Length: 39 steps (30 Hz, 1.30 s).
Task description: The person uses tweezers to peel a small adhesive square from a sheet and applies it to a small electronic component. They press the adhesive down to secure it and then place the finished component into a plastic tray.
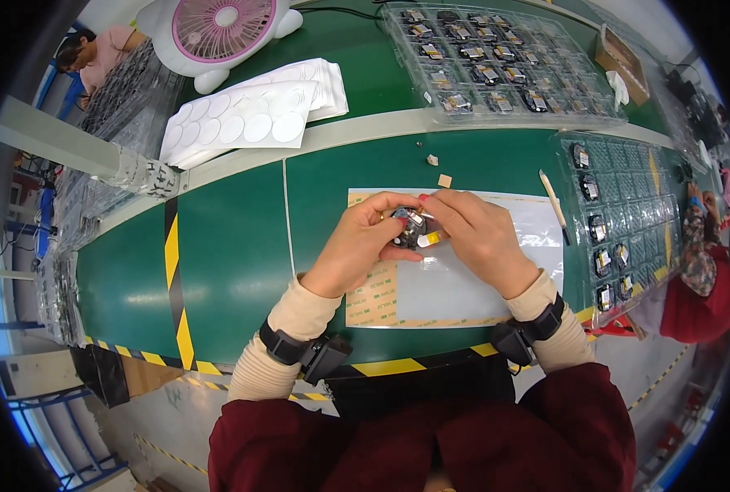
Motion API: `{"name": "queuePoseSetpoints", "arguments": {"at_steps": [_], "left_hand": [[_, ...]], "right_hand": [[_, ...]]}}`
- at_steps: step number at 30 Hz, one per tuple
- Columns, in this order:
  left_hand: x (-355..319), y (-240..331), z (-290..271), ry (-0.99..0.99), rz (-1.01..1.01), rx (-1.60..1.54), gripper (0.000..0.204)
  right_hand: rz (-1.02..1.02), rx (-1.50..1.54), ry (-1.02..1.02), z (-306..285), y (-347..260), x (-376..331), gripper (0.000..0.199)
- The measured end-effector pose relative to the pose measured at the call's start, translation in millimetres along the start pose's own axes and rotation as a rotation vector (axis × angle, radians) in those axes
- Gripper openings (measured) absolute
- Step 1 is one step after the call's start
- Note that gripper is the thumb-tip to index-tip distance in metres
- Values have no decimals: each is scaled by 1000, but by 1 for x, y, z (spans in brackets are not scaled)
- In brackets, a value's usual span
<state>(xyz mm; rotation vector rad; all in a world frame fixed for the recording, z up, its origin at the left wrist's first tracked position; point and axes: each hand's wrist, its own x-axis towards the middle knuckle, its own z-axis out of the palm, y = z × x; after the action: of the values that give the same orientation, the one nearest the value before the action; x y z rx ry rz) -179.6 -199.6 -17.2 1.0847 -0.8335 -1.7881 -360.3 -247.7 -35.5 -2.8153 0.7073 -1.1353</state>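
Between my two hands is a small round black electronic module (411,233) with a yellow-and-white tab (429,239) sticking out on its right. My left hand (357,244) closes round its left side, thumb on top. The fingers of my right hand (481,238) are pinched together at its upper right edge; a thin pale bit shows at the fingertips, too small to name. Beneath my hands lies a white sheet (463,287) with a tan printed adhesive border. A small tan square (445,181) and a crumpled scrap (432,160) lie just beyond it.
A pale pen-like stick (553,199) lies right of the sheet. Clear plastic trays (627,189) with black modules stand at the right, and a fuller tray (496,61) at the back. Sheets of round white stickers (242,111) and a pink-and-white fan (225,33) are back left. People sit at both sides.
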Motion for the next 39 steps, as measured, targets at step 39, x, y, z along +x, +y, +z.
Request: {"name": "queuePoseSetpoints", "arguments": {"at_steps": [39], "left_hand": [[-1, -16, 15, 170, 175, -231, 20]], "right_hand": [[-113, -75, 227, 3, -16, 4, 25]]}}
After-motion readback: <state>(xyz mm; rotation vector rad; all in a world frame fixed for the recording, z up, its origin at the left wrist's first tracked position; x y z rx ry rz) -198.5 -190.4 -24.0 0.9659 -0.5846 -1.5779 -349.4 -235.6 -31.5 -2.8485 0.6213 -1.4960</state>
